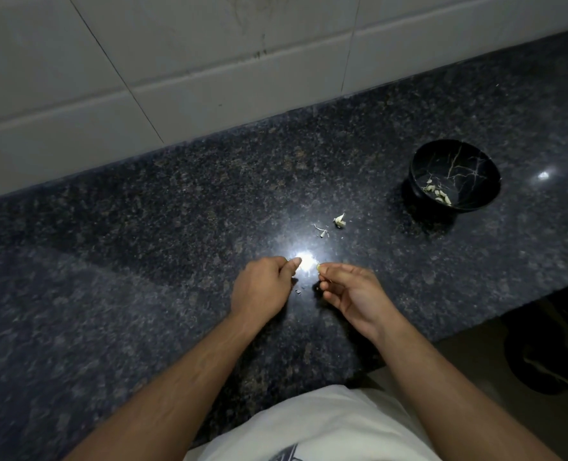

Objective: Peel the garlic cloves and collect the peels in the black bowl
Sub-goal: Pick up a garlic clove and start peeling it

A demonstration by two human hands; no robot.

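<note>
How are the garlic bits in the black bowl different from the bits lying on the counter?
The bits in the black bowl form one cluster of several pieces; the bits on the counter are two small separate scraps. The bowl's bits are collected; the counter's lie loose. Both are pale.

Dark speckled granite counter point(142, 261) w/ bright glare spot. Black bowl point(454, 176) sits on it, far right. Garlic piece point(340, 220) lies left of bowl; thin peel scrap point(322, 231) just left of that, nearer front edge.
</note>
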